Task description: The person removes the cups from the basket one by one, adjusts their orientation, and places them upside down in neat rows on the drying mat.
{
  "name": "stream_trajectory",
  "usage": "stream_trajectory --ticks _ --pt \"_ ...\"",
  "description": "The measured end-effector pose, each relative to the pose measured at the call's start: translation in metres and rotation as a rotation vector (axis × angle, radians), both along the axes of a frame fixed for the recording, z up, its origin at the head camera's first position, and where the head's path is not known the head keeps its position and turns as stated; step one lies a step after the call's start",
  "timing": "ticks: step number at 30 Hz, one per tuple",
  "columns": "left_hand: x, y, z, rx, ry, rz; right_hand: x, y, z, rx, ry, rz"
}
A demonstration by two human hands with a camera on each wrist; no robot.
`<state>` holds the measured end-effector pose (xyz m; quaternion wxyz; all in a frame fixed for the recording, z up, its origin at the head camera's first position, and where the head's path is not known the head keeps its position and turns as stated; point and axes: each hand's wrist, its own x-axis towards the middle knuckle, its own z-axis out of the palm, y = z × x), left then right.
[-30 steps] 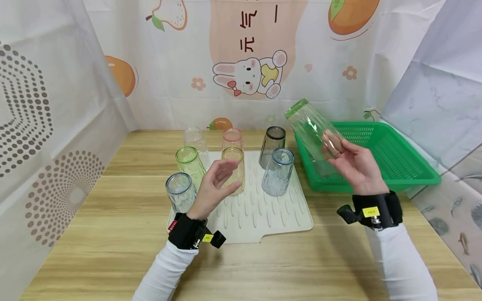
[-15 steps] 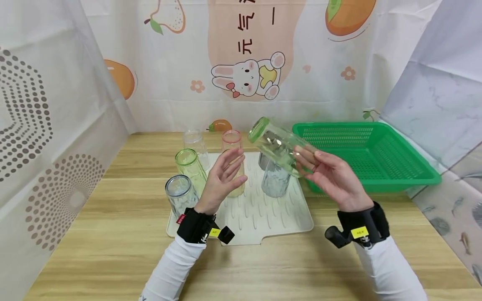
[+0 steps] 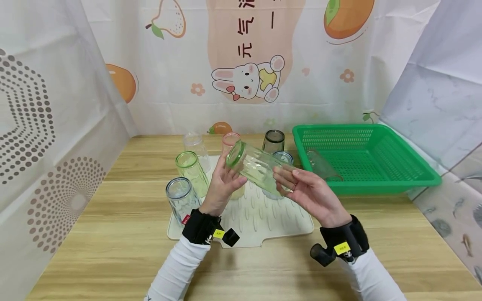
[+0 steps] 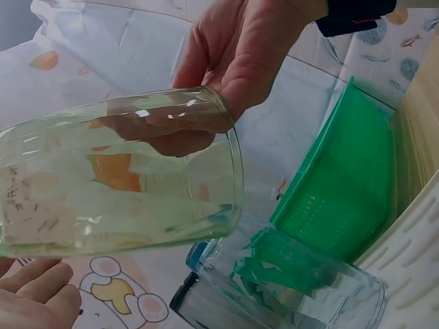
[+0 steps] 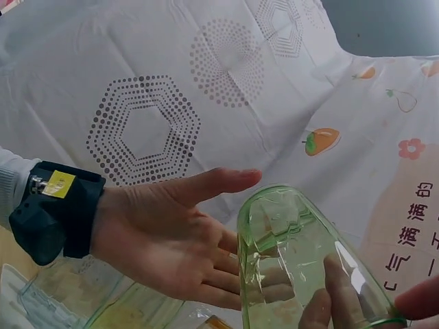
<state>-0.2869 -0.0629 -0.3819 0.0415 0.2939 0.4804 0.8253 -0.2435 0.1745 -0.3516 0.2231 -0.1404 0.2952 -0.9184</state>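
Note:
Tilted above the mat is a pale green drinking glass (image 3: 260, 165), its thick base toward the left and its mouth toward the right. My right hand (image 3: 314, 196) grips it by the rim, with fingers inside the mouth and the thumb outside. My left hand (image 3: 219, 190) is at the base end, fingers extended and thumb apart. In the right wrist view, the left palm (image 5: 164, 240) faces the glass, and its fingers pass behind the base. The left wrist view shows the right hand (image 4: 243, 58) pinching the rim.
Several upside-down glasses stand on a white draining mat (image 3: 244, 225): green (image 3: 193, 173), blue (image 3: 180, 194), clear (image 3: 196, 148), pink (image 3: 229, 140), black (image 3: 273, 141), another blue one (image 3: 283, 157), and a partly hidden yellow one (image 3: 238, 193). A green basket (image 3: 391, 156) holds a clear glass (image 3: 323, 165).
My right hand has carried the green glass from over the basket leftward and down, so its base now reaches my left hand. My left hand has shifted slightly right.

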Motion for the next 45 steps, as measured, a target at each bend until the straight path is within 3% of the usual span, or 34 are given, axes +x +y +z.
stream_trajectory --ticks 5,13,18,25,31,36,45 --pt "0.001 0.002 -0.001 0.004 -0.005 0.040 0.001 -0.006 -0.008 0.019 0.002 0.027" --pt "0.000 0.006 -0.001 0.120 0.004 0.107 -0.003 -0.011 -0.016 0.002 0.040 0.077" --pt "0.000 0.006 0.001 0.133 0.009 0.154 -0.005 -0.015 -0.018 0.008 0.046 0.090" --pt "0.001 0.002 0.007 0.113 0.000 0.172 -0.006 -0.018 -0.017 -0.001 -0.007 0.071" --pt "0.005 -0.005 0.014 0.044 -0.001 0.235 -0.008 -0.008 -0.017 0.120 -0.083 0.000" --pt "0.010 -0.013 0.012 0.021 0.010 0.252 -0.011 0.001 -0.020 0.163 -0.090 -0.033" --pt "0.022 -0.032 0.008 -0.066 0.092 0.246 -0.014 0.018 -0.023 0.090 -0.092 -0.059"
